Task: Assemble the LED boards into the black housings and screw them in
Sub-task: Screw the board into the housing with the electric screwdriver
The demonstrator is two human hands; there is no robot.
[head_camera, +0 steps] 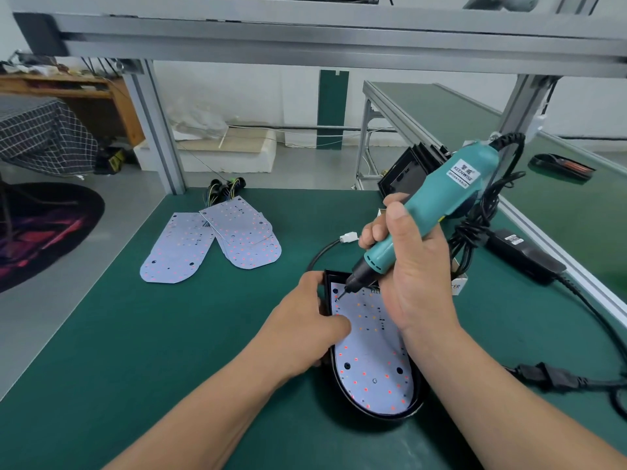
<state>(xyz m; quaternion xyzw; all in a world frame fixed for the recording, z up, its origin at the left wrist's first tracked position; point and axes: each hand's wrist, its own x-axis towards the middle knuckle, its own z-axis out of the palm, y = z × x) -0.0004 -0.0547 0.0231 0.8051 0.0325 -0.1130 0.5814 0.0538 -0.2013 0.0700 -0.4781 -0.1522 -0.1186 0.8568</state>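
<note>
Right hand (412, 276) grips screwdriver (437, 205), tip at board (371, 354) far-left corner; left hand (310, 320) clamps housing (412, 410). Keep bit vertical, press steady.

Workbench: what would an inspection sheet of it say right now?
Surface: green bench mat.
Job's things: LED board seated in black housing; spare LED boards stacked far left; second housing upright behind.
Clutter: white box, mostly hidden.
Grips: left hand grips the black housing's edge; right hand holds electric screwdriver, bit on the board's top corner.
Cables: screwdriver cord bundled; power adapter on right.
Surroundings: aluminium frame, conveyor belt.
</note>
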